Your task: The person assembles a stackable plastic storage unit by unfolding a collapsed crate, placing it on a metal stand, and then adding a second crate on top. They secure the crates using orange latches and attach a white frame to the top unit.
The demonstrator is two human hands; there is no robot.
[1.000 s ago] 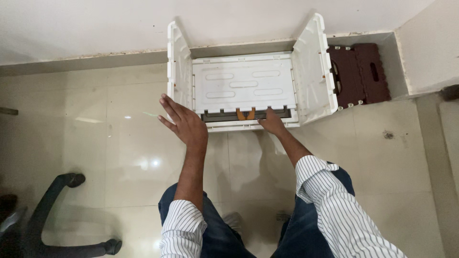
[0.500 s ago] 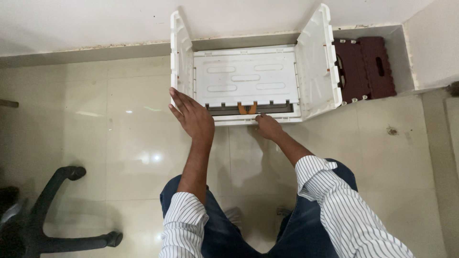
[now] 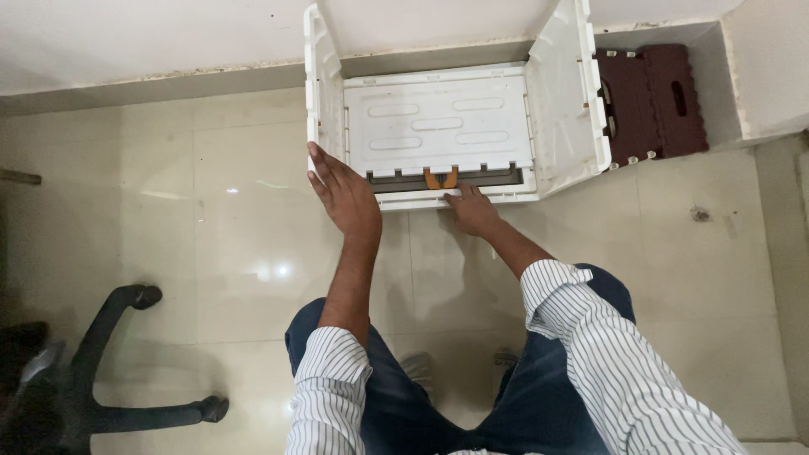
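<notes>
White plastic crate on the shiny floor by the wall, both side flaps up, small orange clip at the front edge. Left hand now moved in from the side, flat and open against the left front corner, holding nothing. Right hand with loose fingers on the front rim just under the clip, as before; brown stool just beside the crate.
</notes>
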